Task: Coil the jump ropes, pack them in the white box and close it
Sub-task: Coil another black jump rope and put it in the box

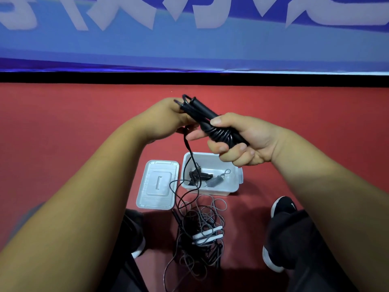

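Observation:
My right hand [242, 142] grips the two handles of a black jump rope [219, 133], with cord wound several times around them. My left hand [166, 121] holds the loose cord near the handle tips. The free cord [189, 157] hangs down past the open white box [233, 186] to the floor. Inside the box lie a black coiled rope [199, 175] and a grey coiled rope [216, 180]. The white lid [157, 184] lies flat on the floor, left of the box.
A tangled heap of grey and black ropes with white handles [207, 234] lies on the red floor between my feet. My black shoes [282, 207] stand either side of it. A blue banner wall [189, 45] rises behind the box.

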The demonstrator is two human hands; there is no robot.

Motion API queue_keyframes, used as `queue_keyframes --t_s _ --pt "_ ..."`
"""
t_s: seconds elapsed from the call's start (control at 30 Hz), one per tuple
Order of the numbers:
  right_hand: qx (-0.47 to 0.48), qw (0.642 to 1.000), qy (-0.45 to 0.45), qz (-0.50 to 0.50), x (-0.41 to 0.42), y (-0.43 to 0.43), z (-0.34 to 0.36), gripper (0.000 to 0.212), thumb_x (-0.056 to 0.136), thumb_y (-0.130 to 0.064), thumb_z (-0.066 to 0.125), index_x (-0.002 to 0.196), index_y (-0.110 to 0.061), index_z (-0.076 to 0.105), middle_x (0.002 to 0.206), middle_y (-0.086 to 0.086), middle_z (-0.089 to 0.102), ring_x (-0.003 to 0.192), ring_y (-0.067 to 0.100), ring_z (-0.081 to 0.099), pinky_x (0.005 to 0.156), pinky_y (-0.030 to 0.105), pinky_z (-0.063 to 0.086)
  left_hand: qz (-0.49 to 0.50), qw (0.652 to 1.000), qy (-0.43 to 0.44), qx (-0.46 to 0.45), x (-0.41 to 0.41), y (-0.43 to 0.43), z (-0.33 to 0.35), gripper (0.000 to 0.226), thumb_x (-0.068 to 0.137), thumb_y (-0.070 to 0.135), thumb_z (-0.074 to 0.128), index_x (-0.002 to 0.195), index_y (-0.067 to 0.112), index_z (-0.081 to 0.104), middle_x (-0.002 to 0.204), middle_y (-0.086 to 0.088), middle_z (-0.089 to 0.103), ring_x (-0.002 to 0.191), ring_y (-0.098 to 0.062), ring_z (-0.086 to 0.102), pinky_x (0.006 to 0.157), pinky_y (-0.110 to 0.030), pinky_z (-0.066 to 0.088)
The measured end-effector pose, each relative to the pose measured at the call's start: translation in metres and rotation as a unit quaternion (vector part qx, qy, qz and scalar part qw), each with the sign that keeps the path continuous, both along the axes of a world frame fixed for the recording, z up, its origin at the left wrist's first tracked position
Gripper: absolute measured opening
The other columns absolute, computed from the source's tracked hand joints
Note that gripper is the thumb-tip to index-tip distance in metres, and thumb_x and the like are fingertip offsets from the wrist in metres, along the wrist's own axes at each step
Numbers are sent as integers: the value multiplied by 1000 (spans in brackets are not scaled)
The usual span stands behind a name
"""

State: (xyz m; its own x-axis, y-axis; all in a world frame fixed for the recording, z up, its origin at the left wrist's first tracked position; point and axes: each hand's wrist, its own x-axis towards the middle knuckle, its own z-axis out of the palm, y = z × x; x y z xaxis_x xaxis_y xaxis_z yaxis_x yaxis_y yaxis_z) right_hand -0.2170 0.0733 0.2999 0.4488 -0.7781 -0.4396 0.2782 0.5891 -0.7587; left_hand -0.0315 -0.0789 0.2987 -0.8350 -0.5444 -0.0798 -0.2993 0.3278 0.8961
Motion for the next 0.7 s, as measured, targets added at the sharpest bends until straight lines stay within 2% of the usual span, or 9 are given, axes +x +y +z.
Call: queue_keyframes --t_s 0.03,0.1,0.13,0.2,0.3,0.37,0.43,0.57,0.7 --pt "3 1000 0 31 2 1 1 45 101 -41 46 133 -22 70 73 -2 45 45 2 20 34 14 14 -22 1000 6 -6 2 1 2 14 98 -5 59 105 0 71 85 -15 71 77 -19 65 77 -38 56" --pt "10 996 15 83 6 3 1 47 105 -38 35 105 -33 82 67 -5 48 43 1 21 34 15 13 -88 996 14 -11 7 3 6 21 95 -12 55 104 0 69 73 -22 66 68 -22 61 73 -37 52" --pt "16 995 27 94 8 3 2 50 104 -37 35 93 -34 83 66 -5 48 44 3 19 35 16 11 -106 994 18 6 8 3 7 21 95 -12 54 104 -1 69 71 -25 64 64 -23 60 71 -36 52" --pt "33 993 58 95 9 3 -1 45 101 -36 42 82 -32 82 69 -2 47 48 8 14 37 18 9 -89 993 19 70 8 1 7 22 94 -10 58 104 3 72 77 -24 67 65 -25 61 67 -33 50" --pt "60 988 116 79 8 2 -8 24 103 -29 53 99 -23 76 75 5 49 53 12 13 39 18 10 -74 993 4 96 5 -6 6 35 93 -14 59 110 12 77 85 -3 67 76 -15 60 72 -25 49" --pt "66 982 163 68 8 0 -14 12 105 -26 56 111 -19 63 76 7 51 55 14 13 41 18 10 -107 989 -9 102 4 -8 6 46 89 -18 59 122 9 74 91 -7 59 84 -16 55 80 -22 46" --pt "62 972 219 58 8 -1 -19 14 104 -25 60 115 -17 58 75 8 52 55 13 16 43 19 9 -125 987 -29 97 4 -7 7 53 84 -16 60 130 9 70 95 -11 56 87 -19 53 83 -26 44" --pt "63 956 285 22 6 -7 -27 17 100 -27 65 112 -17 59 77 8 54 57 15 17 46 21 9 -98 992 -58 58 1 -5 10 60 85 -21 54 131 14 70 97 -6 69 91 -18 62 89 -33 47" --pt "65 940 333 -30 1 -12 -35 22 100 -31 65 111 -14 55 77 7 56 51 14 26 43 19 16 -97 991 -88 30 -4 0 12 54 88 -19 54 128 15 69 110 -10 77 100 -19 70 100 -37 51"
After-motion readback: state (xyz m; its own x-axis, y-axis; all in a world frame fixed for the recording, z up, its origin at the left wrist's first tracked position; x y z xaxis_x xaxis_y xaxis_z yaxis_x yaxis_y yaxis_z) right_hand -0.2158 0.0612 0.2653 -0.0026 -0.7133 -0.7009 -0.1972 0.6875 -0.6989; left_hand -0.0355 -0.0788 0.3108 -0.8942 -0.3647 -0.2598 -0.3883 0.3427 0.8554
